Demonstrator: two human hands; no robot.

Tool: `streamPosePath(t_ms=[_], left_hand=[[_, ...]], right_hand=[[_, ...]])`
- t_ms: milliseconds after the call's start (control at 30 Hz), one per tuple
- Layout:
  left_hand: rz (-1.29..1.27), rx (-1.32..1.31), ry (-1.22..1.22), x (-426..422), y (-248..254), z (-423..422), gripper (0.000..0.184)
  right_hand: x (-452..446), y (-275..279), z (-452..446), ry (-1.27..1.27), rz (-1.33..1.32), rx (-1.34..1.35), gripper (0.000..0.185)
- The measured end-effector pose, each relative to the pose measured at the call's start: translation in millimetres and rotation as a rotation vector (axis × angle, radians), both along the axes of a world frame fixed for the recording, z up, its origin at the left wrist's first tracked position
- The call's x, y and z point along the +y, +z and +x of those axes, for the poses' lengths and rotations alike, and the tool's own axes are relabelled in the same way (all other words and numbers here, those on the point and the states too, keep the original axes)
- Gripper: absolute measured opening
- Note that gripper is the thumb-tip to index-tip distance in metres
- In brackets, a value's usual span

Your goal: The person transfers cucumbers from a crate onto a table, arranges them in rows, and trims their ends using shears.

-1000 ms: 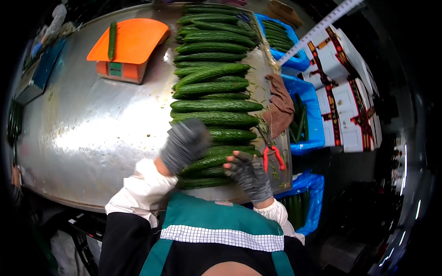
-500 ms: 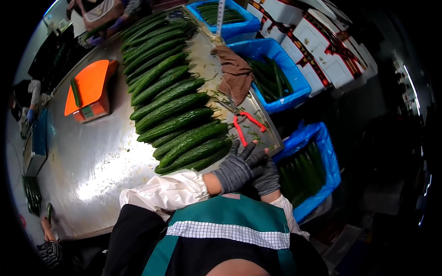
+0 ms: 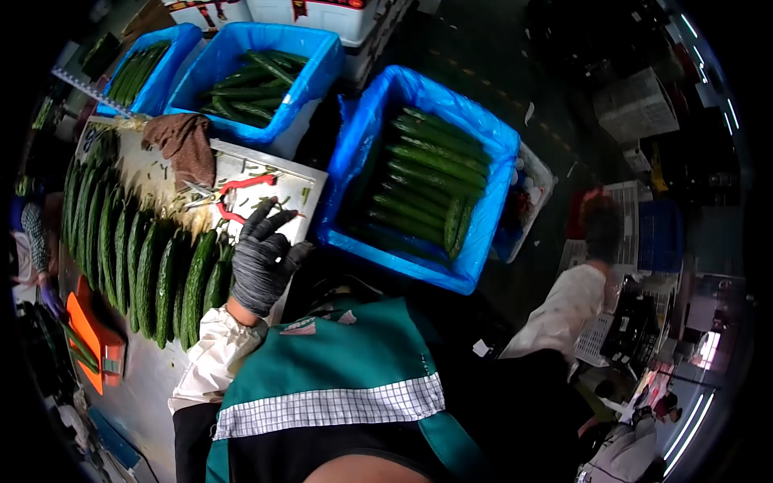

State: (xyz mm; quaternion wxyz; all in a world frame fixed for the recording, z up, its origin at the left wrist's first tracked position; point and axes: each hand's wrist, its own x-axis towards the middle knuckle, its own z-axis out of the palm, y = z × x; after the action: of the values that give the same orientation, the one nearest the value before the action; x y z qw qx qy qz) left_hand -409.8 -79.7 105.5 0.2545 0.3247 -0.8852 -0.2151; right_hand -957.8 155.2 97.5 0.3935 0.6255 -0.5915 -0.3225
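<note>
My left hand (image 3: 264, 262), in a grey glove, is at the table's edge with its fingers apart and nothing held. Its fingertips are close to the red-handled scissors (image 3: 229, 196). Beside it a long row of green cucumbers (image 3: 145, 274) lies side by side on the metal table. My right hand (image 3: 602, 229) reaches far out to the right, near stacked crates. It is dark and blurred, so its fingers cannot be made out. Between the hands stands a blue-lined crate (image 3: 342, 249) with cucumbers laid in it.
Two more blue-lined crates of cucumbers, one of them a wide crate (image 3: 310, 113), stand past the table. A brown cloth (image 3: 183, 149) and green scraps lie on the tabletop. An orange scale (image 3: 84, 338) is at the left, near another person's gloved hand (image 3: 52, 302). Plastic crates (image 3: 660, 237) stand right.
The view has turned to the right. My right hand has left my left hand's side and swung far out to the right. My left hand stays by the cucumbers and scissors.
</note>
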Motion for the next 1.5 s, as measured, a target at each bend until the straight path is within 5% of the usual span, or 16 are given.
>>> streamPosePath(t_ms=[33,67,100,167,200,233,267,300,367,533,667,800,967,1100,1333,1500], left_hand=[[0.009,-0.005,0.01,-1,1,-3,0.022],[-0.008,-0.017,0.014,0,4,2,0.023],[-0.013,-0.022,0.032,0,3,-1,0.023],[-0.035,-0.033,0.059,0,4,-7,0.021],[-0.044,-0.009,0.036,-2,0,-8,0.018],[-0.036,-0.022,0.025,-2,-3,-8,0.013],[0.007,-0.042,0.051,-1,-4,-10,0.008],[0.042,-0.049,0.079,0,-4,-9,0.004],[0.054,-0.033,0.05,0,-11,-12,0.015],[0.013,-0.145,0.065,6,-3,-19,0.026],[0.082,-0.18,0.023,10,-13,-16,0.031],[0.085,-0.246,0.06,16,-10,-13,0.03],[0.144,-0.215,0.119,18,-19,-5,0.027],[0.139,-0.224,0.089,18,-22,-13,0.025],[0.205,-0.168,-0.009,15,-27,-36,0.027],[0.405,-0.151,-0.067,3,-30,-55,0.027]], right_hand=[[21,-29,-22,-0.662,-0.236,-0.42,0.024],[40,-76,-36,-0.78,-0.439,-0.568,0.027],[58,-121,-50,-0.866,-0.671,-0.7,0.03],[9,-76,56,-0.694,-0.761,-0.857,0.029],[-15,-66,105,-0.617,-0.992,-1.386,0.026],[-28,-95,120,-0.564,-0.9,-1.362,0.021],[-50,-83,154,-0.431,-0.431,-0.974,0.019],[-57,-119,160,-0.286,-0.567,-1.326,0.025],[-91,-136,186,-0.27,-0.377,-1.466,0.048],[-179,-118,196,-0.56,0.03,-1.189,0.101],[-232,-117,187,-0.444,0.179,-1.08,0.114],[-264,-124,188,-0.44,0.328,-1.092,0.112],[-272,-134,167,-0.387,0.193,-1.18,0.076],[-276,-133,143,-0.417,0.274,-1.128,0.066],[-286,-130,103,-0.401,0.588,-1.089,0.054],[-282,-61,123,-0.347,0.471,-1.11,0.047]])
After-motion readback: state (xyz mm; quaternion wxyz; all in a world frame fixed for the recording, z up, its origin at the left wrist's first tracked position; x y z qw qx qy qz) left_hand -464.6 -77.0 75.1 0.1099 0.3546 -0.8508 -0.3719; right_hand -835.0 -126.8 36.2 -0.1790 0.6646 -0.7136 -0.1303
